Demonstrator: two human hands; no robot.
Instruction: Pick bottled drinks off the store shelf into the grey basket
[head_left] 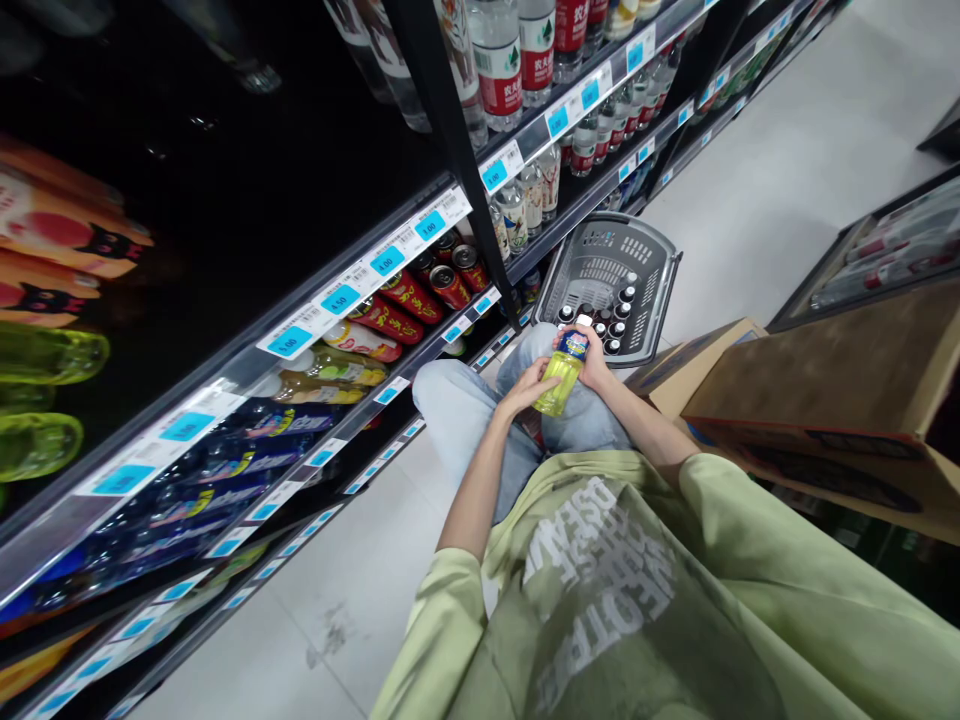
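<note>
Together, left hand [531, 388] and right hand [594, 362] clamp fingers round a blue-labelled bottle [568, 368]; a shelved water bottle [498, 62] reads "农夫".

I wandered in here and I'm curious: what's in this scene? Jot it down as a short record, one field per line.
Bottle: yellow, tilted; dark-blue label, white cap
Left hand: holding its lower part
Right hand: around its upper part
Basket: grey, containing white-capped bottles
Shelves: drinks, blue price tags
Right side: cardboard boxes
</note>
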